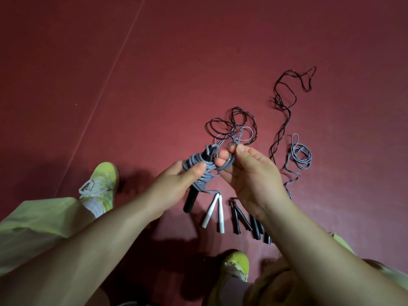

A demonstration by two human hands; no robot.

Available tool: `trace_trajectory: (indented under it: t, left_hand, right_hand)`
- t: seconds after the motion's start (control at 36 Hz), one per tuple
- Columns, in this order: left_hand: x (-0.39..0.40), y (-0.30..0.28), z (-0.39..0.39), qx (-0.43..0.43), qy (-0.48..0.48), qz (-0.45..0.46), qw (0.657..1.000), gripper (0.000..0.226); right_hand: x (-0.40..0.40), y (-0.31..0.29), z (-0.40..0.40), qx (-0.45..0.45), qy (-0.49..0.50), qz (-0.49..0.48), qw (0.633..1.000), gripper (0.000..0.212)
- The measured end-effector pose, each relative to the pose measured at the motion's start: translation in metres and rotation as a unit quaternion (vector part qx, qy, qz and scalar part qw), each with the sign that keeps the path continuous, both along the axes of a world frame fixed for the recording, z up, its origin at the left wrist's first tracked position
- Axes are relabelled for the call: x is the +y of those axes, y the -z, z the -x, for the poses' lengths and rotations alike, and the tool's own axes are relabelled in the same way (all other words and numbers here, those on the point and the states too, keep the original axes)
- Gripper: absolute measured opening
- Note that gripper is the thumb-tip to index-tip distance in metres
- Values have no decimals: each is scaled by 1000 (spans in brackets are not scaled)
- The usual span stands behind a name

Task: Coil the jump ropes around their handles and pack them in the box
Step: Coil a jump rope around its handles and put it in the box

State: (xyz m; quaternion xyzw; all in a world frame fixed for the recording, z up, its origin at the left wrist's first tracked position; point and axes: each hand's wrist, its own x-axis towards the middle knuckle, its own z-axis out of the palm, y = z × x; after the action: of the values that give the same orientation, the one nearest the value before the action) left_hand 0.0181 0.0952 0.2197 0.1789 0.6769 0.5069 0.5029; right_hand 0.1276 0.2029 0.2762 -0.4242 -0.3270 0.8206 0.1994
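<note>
Nearest to us, we sit on the dark red floor (154, 74) with our legs in pale green trousers (39, 219) and our yellow-green shoes (103, 180) on both sides of the work.

Just above the knees, our left hand (174, 184) grips the black handles (192, 202) of a grey jump rope (198, 171), with the thumb pressing on the turns that are already wound around them. The bundle looks thick but a little untidy. Our right hand (254, 173) pinches the free end of the same grey cord between thumb and fingers, and one loop goes around the fingertips. From this we judge that the first rope is nearly coiled and only the last loose part must be tucked or wound.

Under the hands, on the floor, lie the white handles (213, 213) of a second rope, and just beside them several more black handles (245, 219), partly hidden by our right wrist. We cannot tell exactly how many pairs these are.

Farther away, the cords of these ropes are spread out uncoiled: dark cord loops (223, 124) behind the hands, a long dark cord (284, 100) that runs far up the floor, and a loose grey cord (300, 155) to the right.

We do not see the box anywhere in the view, so nothing seems packed yet. As we judge it, most of the task is left: some ropes to coil, then all to pack.
</note>
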Motion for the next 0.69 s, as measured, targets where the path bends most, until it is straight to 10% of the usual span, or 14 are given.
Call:
trace_trajectory:
  t: [0.47, 0.69]
  left_hand:
    - [0, -3, -2, 38, 10, -9, 999, 16]
    - [-2, -6, -1, 6, 15, 19, 1000, 69]
  right_hand:
    - [12, 8, -4, -117, -125, -27, 985, 16]
    - [16, 11, -3, -131, -174, -26, 976, 18]
